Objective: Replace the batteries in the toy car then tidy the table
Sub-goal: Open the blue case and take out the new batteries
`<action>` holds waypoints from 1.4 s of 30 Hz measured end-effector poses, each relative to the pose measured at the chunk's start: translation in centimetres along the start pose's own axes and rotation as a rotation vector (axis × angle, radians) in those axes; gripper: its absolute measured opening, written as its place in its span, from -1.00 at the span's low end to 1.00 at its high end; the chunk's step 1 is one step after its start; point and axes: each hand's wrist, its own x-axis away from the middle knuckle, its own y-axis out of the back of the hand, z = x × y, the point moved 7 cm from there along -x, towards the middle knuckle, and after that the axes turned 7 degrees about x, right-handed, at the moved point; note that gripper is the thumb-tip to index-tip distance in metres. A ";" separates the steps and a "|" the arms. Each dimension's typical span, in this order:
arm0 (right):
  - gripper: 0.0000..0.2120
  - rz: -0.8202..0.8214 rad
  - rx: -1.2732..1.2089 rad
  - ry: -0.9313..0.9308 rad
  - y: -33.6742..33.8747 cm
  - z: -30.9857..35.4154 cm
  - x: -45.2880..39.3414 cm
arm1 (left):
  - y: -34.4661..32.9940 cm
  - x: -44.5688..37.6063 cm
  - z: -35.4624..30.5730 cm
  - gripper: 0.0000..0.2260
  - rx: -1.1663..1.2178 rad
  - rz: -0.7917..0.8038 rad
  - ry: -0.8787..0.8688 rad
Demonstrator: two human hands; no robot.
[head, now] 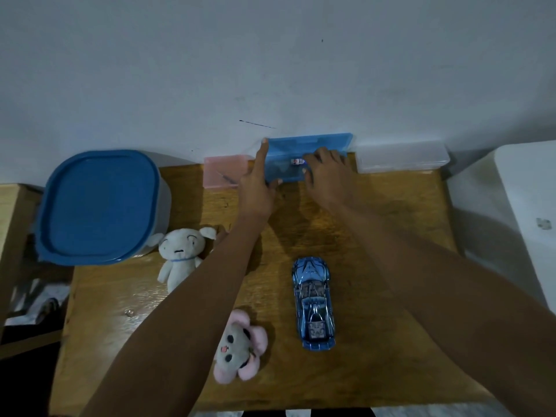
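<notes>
your wooden bench [376,224] stands against a pale grey-blue wall [270,55], lighting dim. along the wall edge sit three slim boxes: pink box [224,171], blue box [313,152] with lid raised, clear box [401,156]. your left hand [258,183] is at the blue box's left end, index finger straight up along the lid edge, thumb at the front rim; grip open. your right hand [326,173] is at the box, fingers curled, pinching a small white-and-red battery [298,161]. the blue toy car [313,300] rests on the bench near you, between your forearms, untouched. a white plush [180,254] and a pink-and-grey plush [237,346] lie left of it. a big blue-lidded tub [99,206] sits at the bench's far-left corner. a white appliance [526,212] stands right of the bench.
</notes>
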 end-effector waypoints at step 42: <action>-0.60 -0.185 -0.039 0.081 -1.3 0.5 -0.9 | -0.1 0.1 0.2 -0.28 -0.027 -0.035 0.015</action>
